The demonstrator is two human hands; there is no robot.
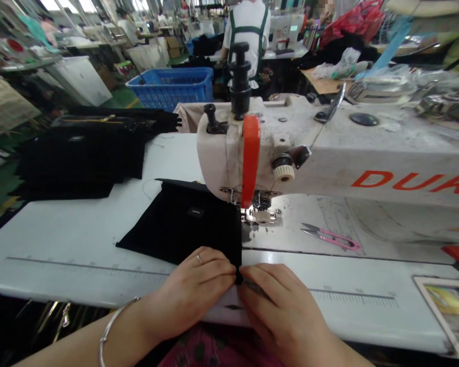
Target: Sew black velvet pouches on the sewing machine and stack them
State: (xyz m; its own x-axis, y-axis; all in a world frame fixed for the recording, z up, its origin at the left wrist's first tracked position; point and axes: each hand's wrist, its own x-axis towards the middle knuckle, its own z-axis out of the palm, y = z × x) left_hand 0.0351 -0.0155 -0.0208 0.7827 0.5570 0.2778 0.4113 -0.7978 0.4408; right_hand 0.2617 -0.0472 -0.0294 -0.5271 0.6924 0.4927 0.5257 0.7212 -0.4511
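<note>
A black fabric piece [183, 219] with a small label lies on the white sewing table, its right edge beside the presser foot [262, 216] of the sewing machine [222, 158]. My left hand [195, 288], with a ring and a bracelet, is closed on the fabric's near right corner. Just right of it, my right hand [279, 300] has its fingers pinched at the same corner. A dark, thin item shows between its fingers, too hidden to identify. The two hands almost touch at the fingertips.
Pink-handled thread snips [332, 237] lie on the machine bed at the right. Stacked black fabric pieces [80, 153] occupy the table's far left. Behind stands a blue basket [172, 86]; a person in a green-strapped apron [248, 35] is farther back. A framed tray [449, 311] is at the right edge.
</note>
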